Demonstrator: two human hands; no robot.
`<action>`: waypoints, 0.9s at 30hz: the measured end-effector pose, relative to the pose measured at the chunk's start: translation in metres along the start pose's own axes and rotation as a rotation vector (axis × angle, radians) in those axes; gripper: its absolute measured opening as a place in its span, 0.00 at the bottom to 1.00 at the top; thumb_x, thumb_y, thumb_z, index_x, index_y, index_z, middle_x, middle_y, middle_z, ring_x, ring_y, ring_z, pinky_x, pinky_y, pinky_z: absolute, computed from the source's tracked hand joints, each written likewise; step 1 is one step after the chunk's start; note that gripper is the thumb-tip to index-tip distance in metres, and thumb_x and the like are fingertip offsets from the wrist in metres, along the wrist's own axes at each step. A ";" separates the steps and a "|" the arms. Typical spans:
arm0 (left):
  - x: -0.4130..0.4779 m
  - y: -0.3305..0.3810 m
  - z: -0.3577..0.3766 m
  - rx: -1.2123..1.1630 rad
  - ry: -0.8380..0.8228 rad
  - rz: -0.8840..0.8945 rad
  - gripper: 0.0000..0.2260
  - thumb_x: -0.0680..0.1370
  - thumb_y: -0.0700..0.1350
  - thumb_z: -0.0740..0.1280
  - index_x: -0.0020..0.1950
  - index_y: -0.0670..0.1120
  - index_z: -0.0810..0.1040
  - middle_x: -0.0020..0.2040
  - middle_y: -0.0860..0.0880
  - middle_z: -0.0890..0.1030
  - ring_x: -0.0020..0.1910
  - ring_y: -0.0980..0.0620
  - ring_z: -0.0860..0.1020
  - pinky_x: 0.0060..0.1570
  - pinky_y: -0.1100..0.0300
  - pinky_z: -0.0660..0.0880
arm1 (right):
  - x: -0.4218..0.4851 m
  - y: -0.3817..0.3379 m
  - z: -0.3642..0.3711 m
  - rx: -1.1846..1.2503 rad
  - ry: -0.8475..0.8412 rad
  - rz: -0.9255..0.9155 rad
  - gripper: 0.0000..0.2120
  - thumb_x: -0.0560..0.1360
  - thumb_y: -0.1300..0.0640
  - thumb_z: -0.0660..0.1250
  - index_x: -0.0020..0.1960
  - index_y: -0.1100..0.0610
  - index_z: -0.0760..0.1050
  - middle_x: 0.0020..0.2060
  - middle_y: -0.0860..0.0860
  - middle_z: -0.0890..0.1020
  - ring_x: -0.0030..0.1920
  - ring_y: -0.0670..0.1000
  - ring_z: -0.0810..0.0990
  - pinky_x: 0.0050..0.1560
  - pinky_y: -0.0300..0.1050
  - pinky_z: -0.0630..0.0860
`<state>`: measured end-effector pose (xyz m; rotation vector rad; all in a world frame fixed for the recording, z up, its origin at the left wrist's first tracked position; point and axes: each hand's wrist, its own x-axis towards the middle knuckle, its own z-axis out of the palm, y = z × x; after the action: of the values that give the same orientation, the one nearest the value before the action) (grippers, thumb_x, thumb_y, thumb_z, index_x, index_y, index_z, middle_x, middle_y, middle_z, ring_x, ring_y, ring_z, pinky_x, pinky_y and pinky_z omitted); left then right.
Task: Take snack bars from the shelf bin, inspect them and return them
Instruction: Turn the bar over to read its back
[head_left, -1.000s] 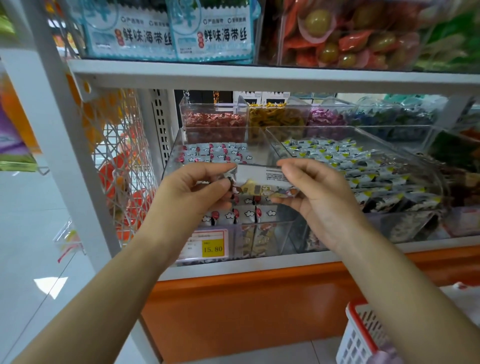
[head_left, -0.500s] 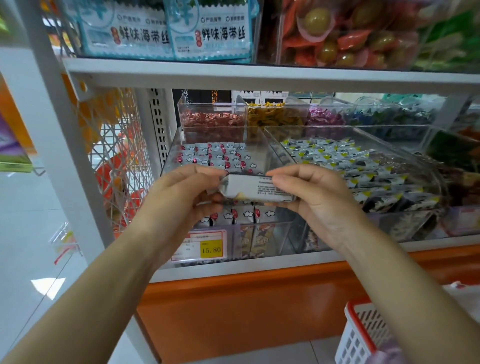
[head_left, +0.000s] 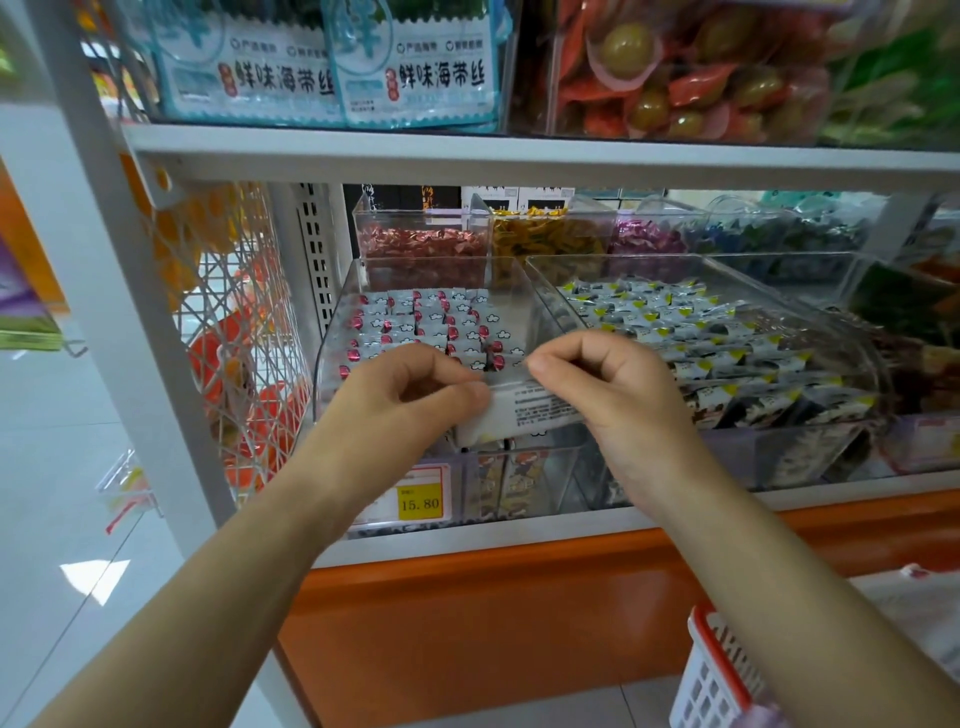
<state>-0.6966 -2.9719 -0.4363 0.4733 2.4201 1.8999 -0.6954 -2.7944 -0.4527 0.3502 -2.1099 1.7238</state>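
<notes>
A snack bar (head_left: 524, 415) in a white wrapper, fine black print facing up, is held level over the near edge of the clear shelf bin (head_left: 332, 322), which holds rows of cloud-printed bars.

The snack bar (head_left: 524, 415) shows white with fine black print. Behind it, the bin packets (head_left: 415, 322) are silver with red dots and white clouds; below it, a yellow price tag (head_left: 420, 501).
</notes>
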 end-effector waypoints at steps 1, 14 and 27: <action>0.001 0.000 0.000 -0.007 -0.007 -0.014 0.05 0.73 0.46 0.69 0.39 0.47 0.81 0.36 0.48 0.81 0.30 0.58 0.75 0.28 0.70 0.70 | -0.001 -0.001 0.000 -0.007 -0.009 -0.014 0.06 0.73 0.59 0.69 0.39 0.51 0.80 0.33 0.42 0.81 0.38 0.40 0.79 0.40 0.31 0.73; 0.000 0.002 -0.010 -0.012 -0.080 -0.011 0.11 0.65 0.53 0.69 0.45 0.52 0.83 0.41 0.49 0.83 0.32 0.58 0.79 0.32 0.72 0.74 | -0.001 -0.002 -0.001 0.046 0.032 -0.076 0.07 0.72 0.60 0.70 0.39 0.49 0.81 0.35 0.44 0.82 0.38 0.41 0.79 0.40 0.32 0.74; 0.005 -0.007 -0.013 0.061 0.005 0.071 0.09 0.71 0.48 0.68 0.50 0.55 0.82 0.41 0.52 0.84 0.35 0.59 0.79 0.33 0.71 0.73 | 0.007 -0.003 -0.029 0.132 -0.200 0.199 0.10 0.66 0.56 0.68 0.42 0.61 0.82 0.37 0.54 0.85 0.40 0.53 0.85 0.35 0.42 0.81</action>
<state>-0.7054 -2.9845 -0.4387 0.5653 2.5034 1.8608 -0.6964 -2.7667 -0.4422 0.3749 -2.2409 2.0245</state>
